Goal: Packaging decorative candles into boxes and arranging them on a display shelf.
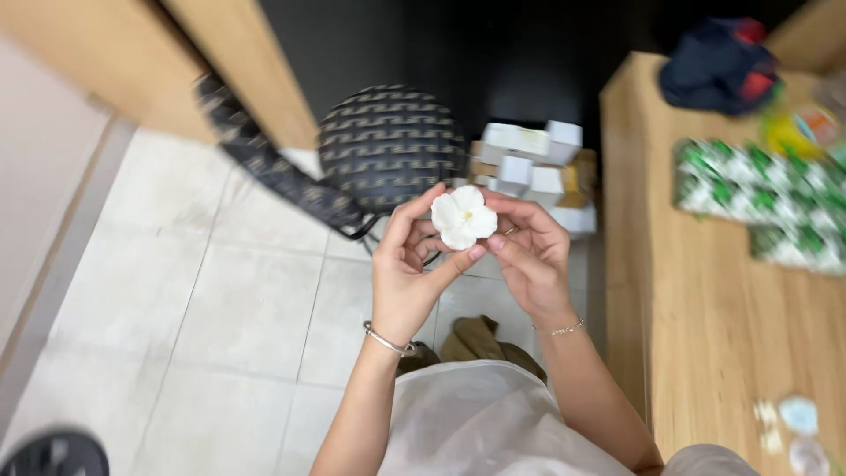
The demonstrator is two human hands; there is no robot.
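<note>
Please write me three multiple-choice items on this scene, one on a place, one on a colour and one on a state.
1. Where is the wooden table?
A. To the person's right
B. To the person's left
C. Behind the woven chair

2. What colour is the flower?
A. Red
B. White
C. Yellow

3. How is the flower held?
A. It lies on the tiled floor
B. In the right hand alone
C. Between the fingertips of both hands

Answers:
1. A, since the table runs along the right side of the view, past the right hand.
2. B, since its petals are white with a pale centre.
3. C, since the left hand and the right hand both close their fingers on it, above the tiled floor.
</note>
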